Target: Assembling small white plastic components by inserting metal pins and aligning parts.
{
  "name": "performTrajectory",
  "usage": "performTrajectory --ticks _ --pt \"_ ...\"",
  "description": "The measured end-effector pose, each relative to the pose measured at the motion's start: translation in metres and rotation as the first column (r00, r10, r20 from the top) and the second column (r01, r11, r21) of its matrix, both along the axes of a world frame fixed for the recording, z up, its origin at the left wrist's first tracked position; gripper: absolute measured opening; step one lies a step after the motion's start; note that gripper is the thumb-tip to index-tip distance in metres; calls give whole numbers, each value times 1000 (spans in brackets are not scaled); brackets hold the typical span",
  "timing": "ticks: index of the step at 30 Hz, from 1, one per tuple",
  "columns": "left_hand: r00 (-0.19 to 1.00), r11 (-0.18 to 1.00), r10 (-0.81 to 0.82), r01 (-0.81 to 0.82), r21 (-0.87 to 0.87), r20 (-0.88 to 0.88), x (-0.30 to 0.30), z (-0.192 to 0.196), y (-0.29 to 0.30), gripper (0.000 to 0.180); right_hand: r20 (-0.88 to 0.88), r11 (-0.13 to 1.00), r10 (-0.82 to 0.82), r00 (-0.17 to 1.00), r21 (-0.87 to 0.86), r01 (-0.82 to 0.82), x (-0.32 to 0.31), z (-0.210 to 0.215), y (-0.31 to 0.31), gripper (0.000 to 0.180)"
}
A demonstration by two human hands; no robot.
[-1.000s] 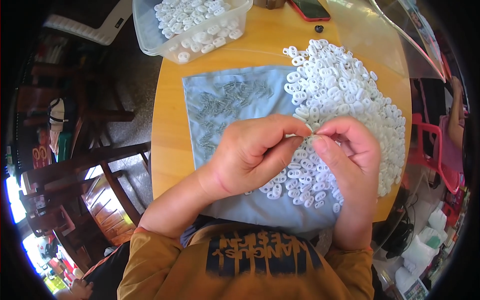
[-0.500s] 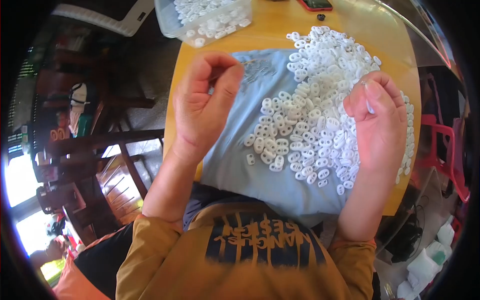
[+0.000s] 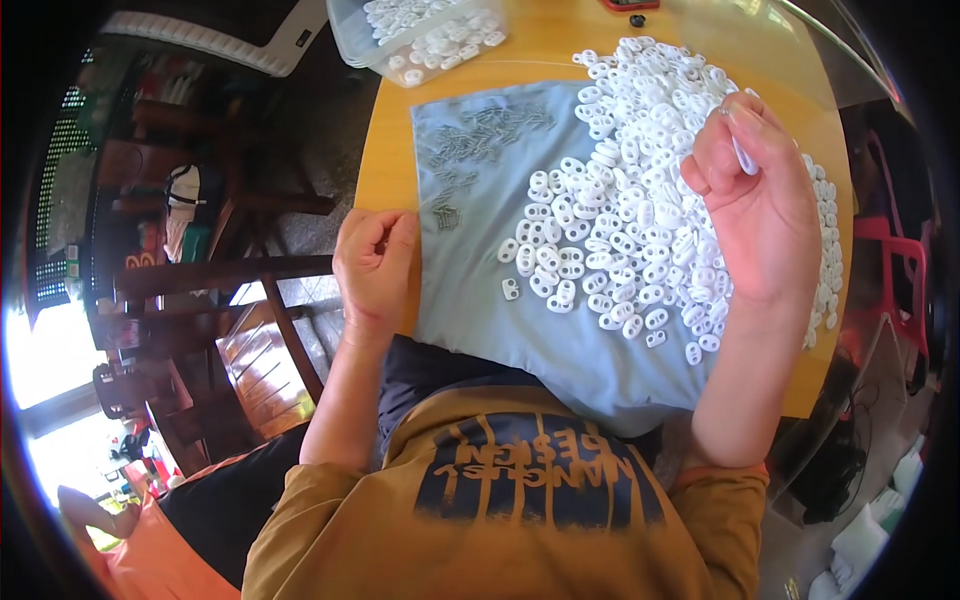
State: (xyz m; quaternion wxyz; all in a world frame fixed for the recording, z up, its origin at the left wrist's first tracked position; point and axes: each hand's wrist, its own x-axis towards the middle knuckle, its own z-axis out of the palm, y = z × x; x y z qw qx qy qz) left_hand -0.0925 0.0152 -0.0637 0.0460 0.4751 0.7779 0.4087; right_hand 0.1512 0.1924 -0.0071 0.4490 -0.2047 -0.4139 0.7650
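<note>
Right hand [image 3: 762,215] is raised over the right part of the heap of white two-holed pieces [image 3: 640,200], thumb and fingers pinched, one white piece [image 3: 744,158] caught below the thumb; a small glint shows at the fingertips, too small to identify; left hand [image 3: 375,265] rests at the left edge of the surface [image 3: 545,72], fingers curled in a loose fist, cannot tell if anything is inside; small metal coils [image 3: 480,140], likely springs, lie on the upper left of the blue cloth [image 3: 475,285], the heap to their right, partly on cloth, partly on bare surface; tub [image 3: 352,35] with more white pieces stands beyond; step in hand, as judged, is handling a single piece right-handed; next move calls for a steady fingertip pinch and, if the left hand joins, uncurled fingers.
</note>
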Motion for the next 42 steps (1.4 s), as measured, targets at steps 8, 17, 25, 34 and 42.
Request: performTrajectory --ticks 8,17,25,34,42 --pt "997 998 70 -70 8 -37 -8 -7 8 13 51 998 40 998 -39 -38 -2 -2 0 12" --pt "986 995 -78 68 -71 -146 -15 -5 17 14 92 998 7 996 -70 -1 -4 -1 -3 13" --pt "973 998 -70 66 -26 -219 4 5 -8 13 112 999 51 992 -17 -49 -4 -4 1 16" --pt "887 890 -420 362 -278 -190 56 9 -13 19 116 999 42 992 0 -42 -7 -2 -5 16" --pt "846 848 -494 419 -325 -198 56 17 -10 19 126 997 74 989 16 -77 -6 -2 -6 14"
